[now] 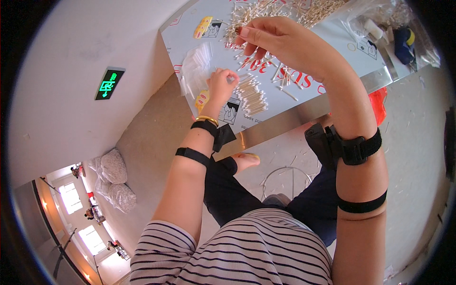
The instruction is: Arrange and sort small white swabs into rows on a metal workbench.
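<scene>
Loose cotton swabs (268, 9) lie in a wide heap at the far side of a metal table (308, 102) with printed film on it. Over the heap's near edge is my right hand (280, 40), thumb and forefinger pinched together; what is between them, if anything, is hidden. My left hand (222, 86) is closed in a curl between small clear plastic bags (197, 61) and a tidy row of swabs (251, 95). I cannot make out what its fingers hold. One yellow printed packet (202, 100) lies beside my left wrist, another yellow packet (203, 27) farther off.
At the far right of the table are a clear plastic sack (375, 19) and a dark blue tool-like object (404, 45). A red bag (378, 104) hangs below the edge. A wire stool frame (285, 178) stands on the floor; stuffed sacks (111, 178) lean leftward.
</scene>
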The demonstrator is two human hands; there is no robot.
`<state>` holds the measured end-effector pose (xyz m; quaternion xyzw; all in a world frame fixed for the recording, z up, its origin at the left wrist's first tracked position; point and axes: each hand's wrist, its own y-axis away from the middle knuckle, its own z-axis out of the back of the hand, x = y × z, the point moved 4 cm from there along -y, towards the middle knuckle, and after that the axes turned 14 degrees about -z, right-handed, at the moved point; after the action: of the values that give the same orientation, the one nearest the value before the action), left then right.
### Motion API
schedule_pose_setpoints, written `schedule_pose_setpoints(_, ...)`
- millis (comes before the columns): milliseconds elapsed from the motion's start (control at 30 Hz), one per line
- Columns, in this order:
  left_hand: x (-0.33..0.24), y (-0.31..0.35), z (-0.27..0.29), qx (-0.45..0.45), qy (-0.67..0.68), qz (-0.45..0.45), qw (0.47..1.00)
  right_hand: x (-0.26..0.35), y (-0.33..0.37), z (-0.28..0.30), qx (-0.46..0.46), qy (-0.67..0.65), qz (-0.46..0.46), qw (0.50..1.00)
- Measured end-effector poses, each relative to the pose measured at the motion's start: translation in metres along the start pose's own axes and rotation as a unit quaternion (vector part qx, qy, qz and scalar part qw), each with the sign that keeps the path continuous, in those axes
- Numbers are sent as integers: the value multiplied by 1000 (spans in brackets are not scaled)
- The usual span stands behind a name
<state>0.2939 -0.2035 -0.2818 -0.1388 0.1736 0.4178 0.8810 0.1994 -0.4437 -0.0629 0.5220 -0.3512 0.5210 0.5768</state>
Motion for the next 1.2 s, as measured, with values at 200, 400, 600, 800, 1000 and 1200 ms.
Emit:
schedule_pose_setpoints(200,-23,15,7,-16,-64,-43,997,0,1,0,2,1,3,1000)
schedule_pose_setpoints(400,-17,15,5,-18,-63,-34,997,1,1,-1,-2,6,-1,1000)
schedule_pose_setpoints(600,-8,11,4,2,-73,-33,997,1,-1,0,3,14,-3,1000)
schedule_pose_setpoints(800,-5,12,9,-20,-53,-53,997,-1,-2,0,-4,19,7,1000)
schedule_pose_setpoints(1000,4,15,10,-22,-56,-40,997,-1,-4,-2,-7,43,-21,999)
schedule_pose_setpoints(1200,11,17,7,-20,-54,-23,998,-1,-3,-1,-7,41,-16,999)
